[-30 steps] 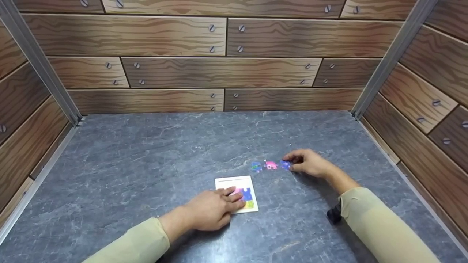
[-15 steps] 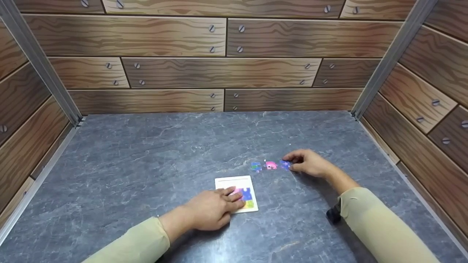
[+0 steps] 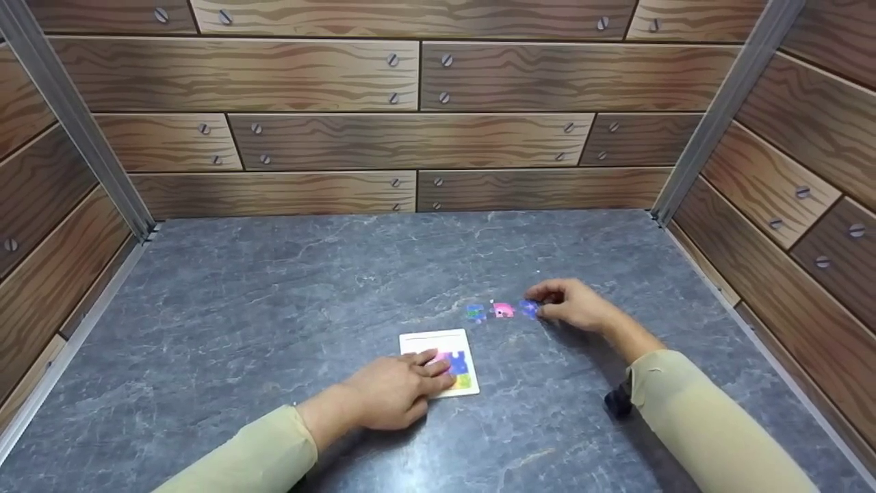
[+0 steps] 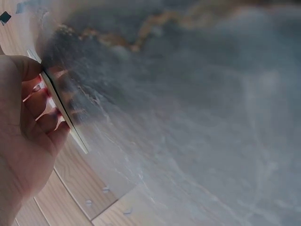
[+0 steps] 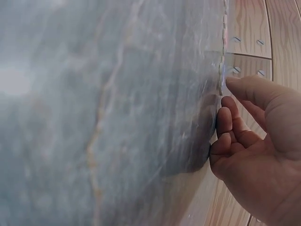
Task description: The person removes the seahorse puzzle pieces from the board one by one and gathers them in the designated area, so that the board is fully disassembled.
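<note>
My left hand [image 3: 393,392] rests on a white-framed puzzle board [image 3: 438,335], its fingers spread over the face and hiding part of it. Pink, blue and yellow-green pieces show in the frame beside those fingers. Beyond the board, to the right, my right hand [image 3: 573,305] pinches a blue puzzle piece [image 3: 528,308] at the table surface with thumb and index finger. Left of that piece lie a pink puzzle piece [image 3: 503,310] and a blue-green puzzle piece [image 3: 475,313], in a row. From the left wrist, the board [image 4: 63,110] appears edge-on under the fingertips.
The grey marbled table [image 3: 287,287] spreads around the board and pieces. Wood-patterned walls [image 3: 328,140] stand at the back and both sides, with metal posts [image 3: 725,116] at the corners. A dark object [image 3: 619,402] sits beneath the right cuff.
The head view has shifted slightly, so the whole scene sits a little differently. Both hands, the board and the puzzle pieces keep their places on the table.
</note>
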{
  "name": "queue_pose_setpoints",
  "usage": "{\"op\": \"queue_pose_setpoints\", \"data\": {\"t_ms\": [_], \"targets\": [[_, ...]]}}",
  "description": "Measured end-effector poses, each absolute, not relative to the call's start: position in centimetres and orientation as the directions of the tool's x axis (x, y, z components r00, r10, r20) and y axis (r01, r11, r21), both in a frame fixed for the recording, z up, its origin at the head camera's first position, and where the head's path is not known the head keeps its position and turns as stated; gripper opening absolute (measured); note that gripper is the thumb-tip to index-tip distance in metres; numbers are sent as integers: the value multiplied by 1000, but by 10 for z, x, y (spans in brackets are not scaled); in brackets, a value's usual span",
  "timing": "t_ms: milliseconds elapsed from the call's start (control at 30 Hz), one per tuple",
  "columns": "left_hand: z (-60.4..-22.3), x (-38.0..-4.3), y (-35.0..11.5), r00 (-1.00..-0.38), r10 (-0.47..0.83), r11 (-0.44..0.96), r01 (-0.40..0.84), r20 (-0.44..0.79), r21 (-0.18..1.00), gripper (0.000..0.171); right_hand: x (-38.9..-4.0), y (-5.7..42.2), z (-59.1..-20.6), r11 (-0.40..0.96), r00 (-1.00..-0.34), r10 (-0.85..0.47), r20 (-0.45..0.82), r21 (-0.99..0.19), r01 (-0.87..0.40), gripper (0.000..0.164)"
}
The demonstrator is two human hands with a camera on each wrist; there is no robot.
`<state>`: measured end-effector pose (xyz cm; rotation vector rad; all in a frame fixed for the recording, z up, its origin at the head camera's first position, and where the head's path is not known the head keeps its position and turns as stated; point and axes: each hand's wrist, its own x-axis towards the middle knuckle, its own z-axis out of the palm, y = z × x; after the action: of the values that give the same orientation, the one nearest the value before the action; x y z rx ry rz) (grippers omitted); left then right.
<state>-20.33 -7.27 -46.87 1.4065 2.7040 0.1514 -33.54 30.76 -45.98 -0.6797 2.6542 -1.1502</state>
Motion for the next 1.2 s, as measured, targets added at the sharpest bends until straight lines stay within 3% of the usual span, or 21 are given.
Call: {"op": "queue_pose_setpoints", "data": {"t_ms": [367,700,900,1200], "targets": [[-467,-201,-72,-567,824,564,820,-4,100,55,-322,300,-442,583,-878,-468,105,-710,-396,36],[-465,-196,-78,-553,832,548,833,48,80,53,-306,285,-431,619,-869,-486,88,-667,-414,33],[-462,-190,-94,-584,810,578,811,56,94,53,-301,266,-430,594,-846,-523,104,-667,-450,33],[-457,-185,-109,-622,783,621,777,-25,100,55,-292,234,-431,567,-811,-577,100,-666,-485,31]]}}
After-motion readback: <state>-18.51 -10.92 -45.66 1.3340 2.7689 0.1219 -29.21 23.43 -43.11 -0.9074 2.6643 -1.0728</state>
